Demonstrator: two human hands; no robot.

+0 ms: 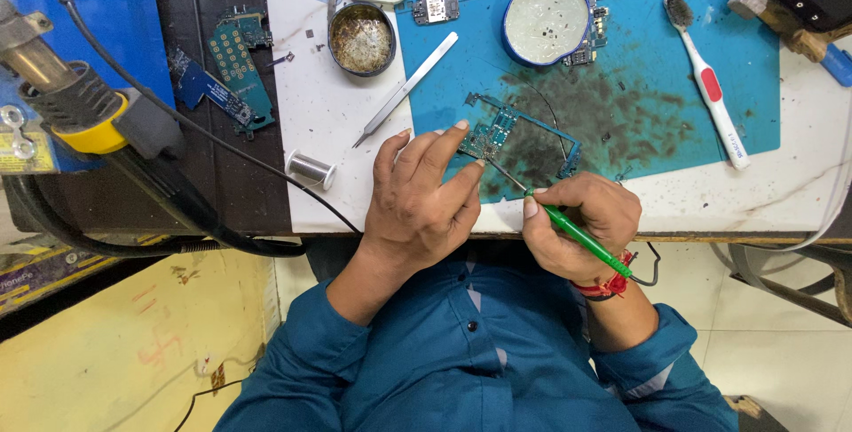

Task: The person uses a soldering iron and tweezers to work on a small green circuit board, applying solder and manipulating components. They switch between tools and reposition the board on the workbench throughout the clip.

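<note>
Counted on the bench: four green printed circuit boards (519, 134), two round metal tins (361, 39), one steel tweezers (406, 88), one white-and-red toothbrush (707, 81), one solder wire spool (311, 168).

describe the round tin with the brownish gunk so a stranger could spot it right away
Find the blue work mat, then its left edge on the white tabletop. The round tin sits there above the tweezers; its brown crusted filling differs from the pale paste in the blue-rimmed tin.

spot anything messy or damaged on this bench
Yes: the blue mat has a dark sooty smear around the circuit board that the left hand steadies. The white toothbrush has blackened bristles.
</note>
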